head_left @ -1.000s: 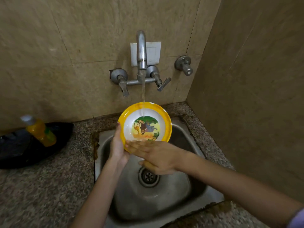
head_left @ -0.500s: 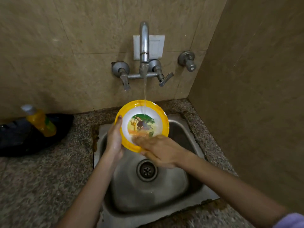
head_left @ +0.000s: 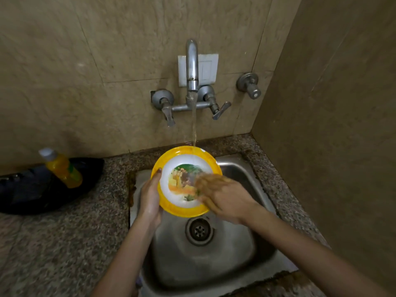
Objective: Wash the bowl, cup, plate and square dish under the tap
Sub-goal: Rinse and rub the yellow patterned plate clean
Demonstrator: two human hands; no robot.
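Note:
A yellow-rimmed bowl (head_left: 171, 159) with a white inside and a cartoon picture tilts toward me over the steel sink (head_left: 235, 260). Water falls from the tap (head_left: 191, 67) onto its far rim. My left hand (head_left: 150, 200) grips the bowl's left edge, thumb on the rim. My right hand (head_left: 225, 195) lies with flat fingers on the bowl's inner right side and is blurred by motion. No cup, plate or square dish is in view.
A yellow bottle (head_left: 62, 168) with a white cap lies in a black tray (head_left: 32, 189) on the granite counter at left. Tiled walls close in behind and at right. A second valve (head_left: 249, 84) sticks out of the back wall.
My right hand has slid from the bowl's near rim up onto its inner right side. The bowl stays under the stream, gripped by my left hand.

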